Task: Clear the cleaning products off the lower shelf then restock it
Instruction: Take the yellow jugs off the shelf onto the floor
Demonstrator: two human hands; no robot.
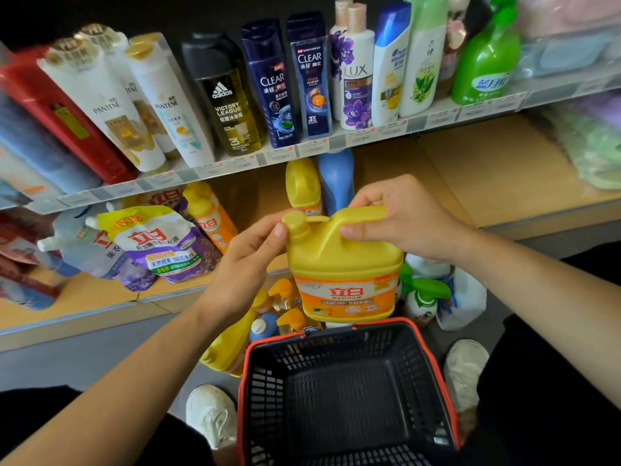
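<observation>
Bottles (279,307) under my left hand (245,264) half hidden, labels unreadable. Yellow jug (339,260), orange label: right hand (406,216) curled round its handle, left fingertips pinching the cap (295,223).

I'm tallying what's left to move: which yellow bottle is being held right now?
The large yellow jug with the orange label, above the basket: right hand grips its handle, left hand holds its cap. The others are untouched.

Bottle labels read PANTENE (107,108), adidas (222,92), CLEAR (272,81), LUX (357,71).
</observation>
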